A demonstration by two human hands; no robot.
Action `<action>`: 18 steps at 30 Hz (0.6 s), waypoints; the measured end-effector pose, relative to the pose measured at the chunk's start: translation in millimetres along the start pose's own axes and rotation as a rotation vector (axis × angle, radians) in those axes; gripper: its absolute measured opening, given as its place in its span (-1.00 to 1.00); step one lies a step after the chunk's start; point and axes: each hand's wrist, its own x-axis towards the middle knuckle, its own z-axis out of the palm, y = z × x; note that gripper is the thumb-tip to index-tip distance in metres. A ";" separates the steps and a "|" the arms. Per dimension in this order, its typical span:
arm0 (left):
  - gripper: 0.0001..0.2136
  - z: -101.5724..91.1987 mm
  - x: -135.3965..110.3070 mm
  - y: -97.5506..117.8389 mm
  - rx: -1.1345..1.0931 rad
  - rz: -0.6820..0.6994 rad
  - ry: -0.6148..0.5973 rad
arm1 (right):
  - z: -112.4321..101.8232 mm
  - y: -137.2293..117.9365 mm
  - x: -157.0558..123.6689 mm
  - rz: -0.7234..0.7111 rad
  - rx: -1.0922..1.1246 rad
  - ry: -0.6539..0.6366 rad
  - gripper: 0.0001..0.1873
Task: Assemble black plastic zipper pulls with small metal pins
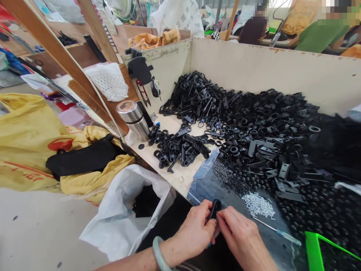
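My left hand (193, 229), with a pale green bangle above the wrist, is wrapped around a black plastic part with a rounded loop end (216, 205). At the part's right side, my right hand (239, 227) has its fingertips pinched together; what lies between them is hidden. Both hands are at the front edge of the dark work mat (208, 184). Just beyond them lie a heap of small silver pins or screws (258, 205) and a scatter of tiny dark pieces (229, 177). A screwdriver with a clear blue handle (286, 236) rests right of my right hand.
Black lever-like parts (194, 94), rings (262, 113), flat clips (282, 169) and round black pieces (318, 210) are piled in the walled bench. A steel flask (138, 126) stands left. A white sack (113, 214) hangs open below. A green bin (313, 250) stands right. Two people sit beyond.
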 end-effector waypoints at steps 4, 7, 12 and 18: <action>-0.80 1.8 1.1 2.3 -0.002 0.002 0.015 | 2.2 2.4 -0.7 -0.016 -0.072 -0.043 -0.72; -0.81 3.0 2.2 3.0 -0.005 -0.003 0.026 | 5.1 1.5 -2.4 -0.015 -0.125 -0.069 -0.74; -0.79 2.2 3.3 -1.4 -0.022 -0.005 0.009 | 5.0 -8.1 2.5 0.090 -0.279 -0.280 -0.78; -0.70 0.1 6.7 -12.0 -0.104 0.071 -0.080 | -1.6 -23.4 19.4 0.221 -0.348 -0.421 -0.71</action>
